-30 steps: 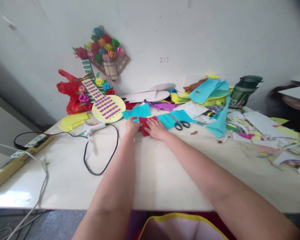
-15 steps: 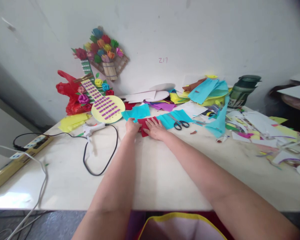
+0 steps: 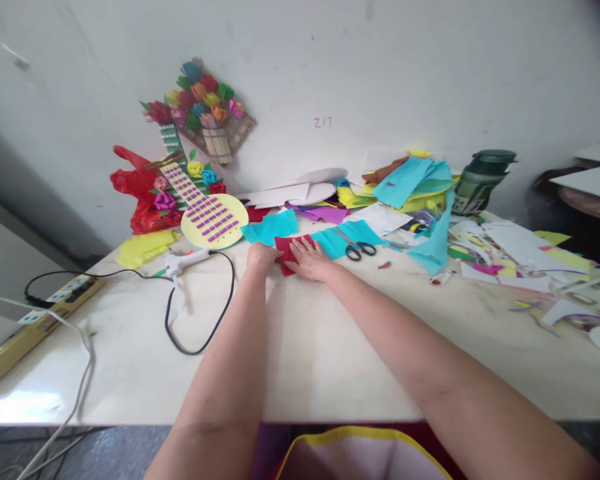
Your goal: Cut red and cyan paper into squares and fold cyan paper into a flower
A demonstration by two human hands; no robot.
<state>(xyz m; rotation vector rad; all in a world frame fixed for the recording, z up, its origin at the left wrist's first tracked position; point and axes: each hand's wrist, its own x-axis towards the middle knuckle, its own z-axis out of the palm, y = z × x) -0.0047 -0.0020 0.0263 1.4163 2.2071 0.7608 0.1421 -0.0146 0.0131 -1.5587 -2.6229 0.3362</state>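
A small red sheet of crepe paper [image 3: 283, 247] lies on the table in front of me. My right hand [image 3: 310, 260] rests flat across it, fingers stretched out and apart. At the sheet's left edge, my left hand [image 3: 263, 257] is closed, with its fingertips on the paper and partly hidden. Blue crepe paper pieces [image 3: 270, 227] lie just behind both hands. Black-handled scissors [image 3: 361, 251] sit on the blue paper to the right of my right hand.
Left of my arms is a white glue gun [image 3: 190, 259] with a looped black cord. A paper guitar shape [image 3: 215, 223] leans behind it, near paper flowers [image 3: 205, 100]. Paper scraps [image 3: 510, 260] and a green bottle [image 3: 485, 181] stand right. A power strip [image 3: 40, 320] lies left.
My left hand has turned slightly, its thumb now less raised, and stays at the red paper's left edge. My right hand keeps its place. The view has shifted a little.
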